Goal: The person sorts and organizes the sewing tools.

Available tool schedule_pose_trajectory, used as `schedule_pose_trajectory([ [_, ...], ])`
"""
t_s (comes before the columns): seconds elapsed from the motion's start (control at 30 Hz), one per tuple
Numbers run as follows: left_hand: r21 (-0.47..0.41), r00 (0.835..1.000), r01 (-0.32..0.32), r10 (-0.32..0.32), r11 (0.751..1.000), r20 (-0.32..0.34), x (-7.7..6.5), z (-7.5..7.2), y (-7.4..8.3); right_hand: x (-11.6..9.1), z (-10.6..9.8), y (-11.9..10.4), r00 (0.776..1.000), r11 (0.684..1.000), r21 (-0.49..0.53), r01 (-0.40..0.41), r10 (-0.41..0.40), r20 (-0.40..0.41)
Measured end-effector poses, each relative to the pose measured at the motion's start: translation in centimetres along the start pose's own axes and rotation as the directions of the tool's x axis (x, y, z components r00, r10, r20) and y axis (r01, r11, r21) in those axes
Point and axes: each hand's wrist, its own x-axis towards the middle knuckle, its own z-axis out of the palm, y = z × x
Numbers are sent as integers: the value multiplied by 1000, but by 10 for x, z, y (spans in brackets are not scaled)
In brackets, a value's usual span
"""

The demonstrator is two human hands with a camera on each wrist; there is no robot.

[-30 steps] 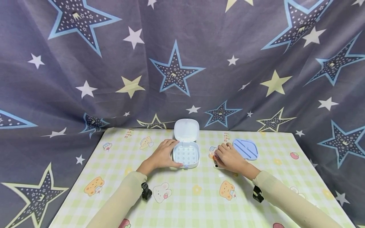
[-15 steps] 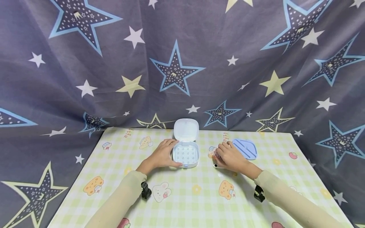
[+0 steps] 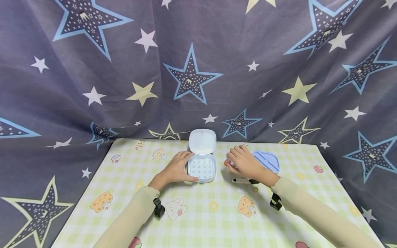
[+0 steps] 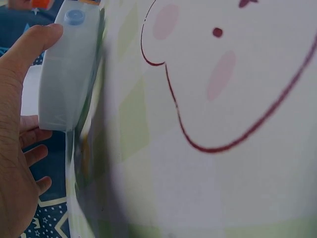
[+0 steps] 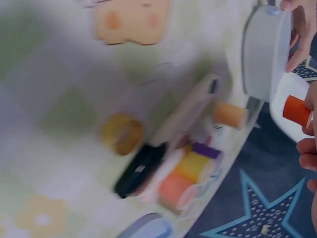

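Observation:
A pale blue plastic box [image 3: 202,168] stands with its lid [image 3: 203,141] raised; rows of small pegs show inside. My left hand [image 3: 177,168] grips its left side, thumb at the front by the blue latch [image 4: 75,17] and fingers towards the back. To the right of the box, my right hand [image 3: 243,161] pinches an orange-red thread spool [image 5: 297,110], held above the table. Below that hand lie a light orange spool [image 5: 230,115], several more thread spools [image 5: 194,166] in yellow, pink and purple, and a slim white-and-black tool [image 3: 245,181].
A blue tray [image 3: 266,162] with long compartments lies right of my right hand. Near the slim tool is a small yellow ring-like item [image 5: 121,133]. The table [image 3: 198,220] has a checked, cartoon-printed cover, and a star-patterned curtain [image 3: 173,113] hangs behind it.
My right hand has picked up the orange-red spool and moved slightly left and away from me, uncovering the white-and-black tool. My left hand and the box have stayed put.

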Motion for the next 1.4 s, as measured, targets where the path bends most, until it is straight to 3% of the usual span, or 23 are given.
schedule_pose_trajectory([
  [0.3, -12, 1000, 1, -1, 1000, 0, -1, -1, -1, 44, -9, -10, 996, 996, -46, 82, -84, -28],
  [0.67, -18, 1000, -4, 4, 1000, -7, -4, 0, -1, 80, 3, -23, 988, 986, -60, 153, -155, -25],
  [1.4, 9, 1000, -8, 8, 1000, -4, -5, -2, 2, 102, 43, -42, 983, 983, -54, 177, -174, 61],
])
